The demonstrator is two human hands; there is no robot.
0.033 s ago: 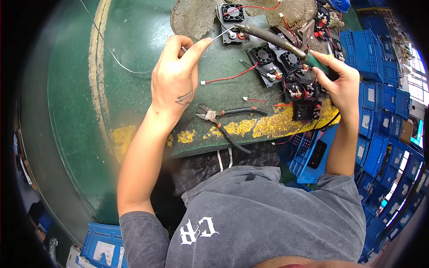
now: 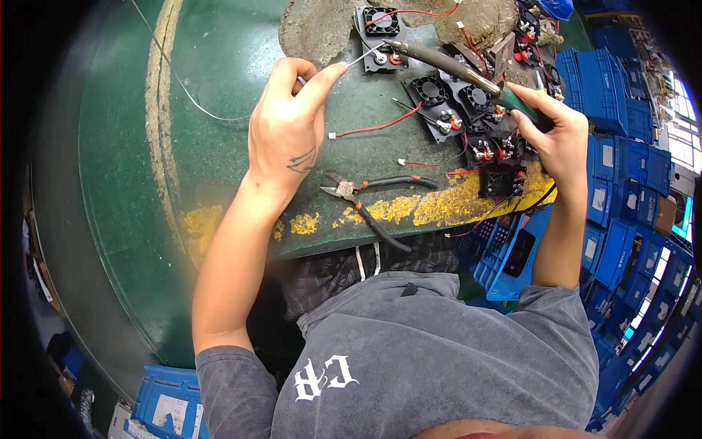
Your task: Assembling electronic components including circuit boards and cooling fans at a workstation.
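1. Pinching a thin wire [image 2: 363, 55] between thumb and finger, the left hand [image 2: 291, 117] was above the green worktop [image 2: 219, 154] in the head view.
2. The right hand [image 2: 552, 128] gripped a soldering iron [image 2: 455, 67], its tip at the wire's end, over a black fan unit [image 2: 378, 33]; whether they touched, I could not tell.
3. Pliers [image 2: 352, 193] lay spread nearer the person.

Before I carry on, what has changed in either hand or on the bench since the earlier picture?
Nothing visibly moved; nothing was taken hold of or let go. The left hand still holds the thin silver wire, and the right hand the green-handled metal soldering iron. The black-handled metal cutting pliers and square black fan stayed put.
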